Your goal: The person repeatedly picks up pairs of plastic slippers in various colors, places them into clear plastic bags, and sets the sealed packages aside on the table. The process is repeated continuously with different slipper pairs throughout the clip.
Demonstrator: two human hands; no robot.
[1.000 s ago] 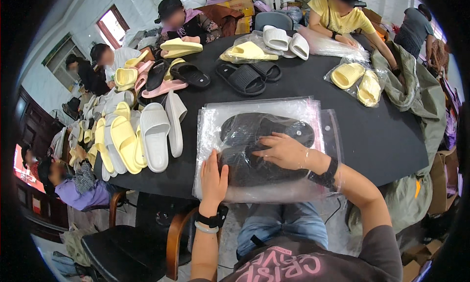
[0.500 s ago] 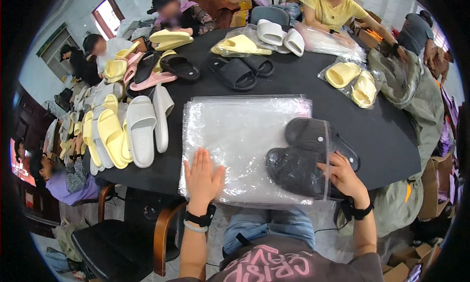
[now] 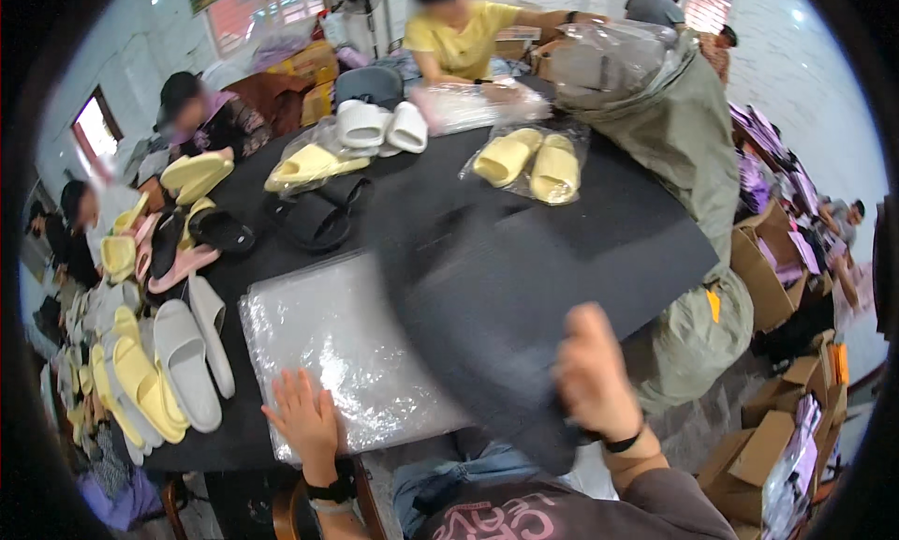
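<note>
A stack of clear plastic bags (image 3: 314, 339) lies on the black table at its near edge. My left hand (image 3: 304, 414) rests flat on the stack's near left part, fingers spread. In front of me, raised toward the camera and smeared by motion, are black slippers (image 3: 468, 306). Fingers closed, my right hand (image 3: 597, 376) grips them at their near right side. The plastic bag around them hardly shows in the blur. They cover the stack's right part. Beyond the stack lies another pair of black slippers (image 3: 323, 212).
Grey slippers (image 3: 184, 362) and yellow slippers (image 3: 140, 381) crowd the table's left side. Bagged yellow slippers (image 3: 554, 170) lie farther back. A large grey-green sack (image 3: 655, 137) hangs over the right edge. A co-worker in yellow (image 3: 459, 39) handles clear bags (image 3: 478, 104) across the table.
My right hand has lifted the bagged black slippers off the stack toward me. My left hand stays flat on the bags. The view has swung to the right.
</note>
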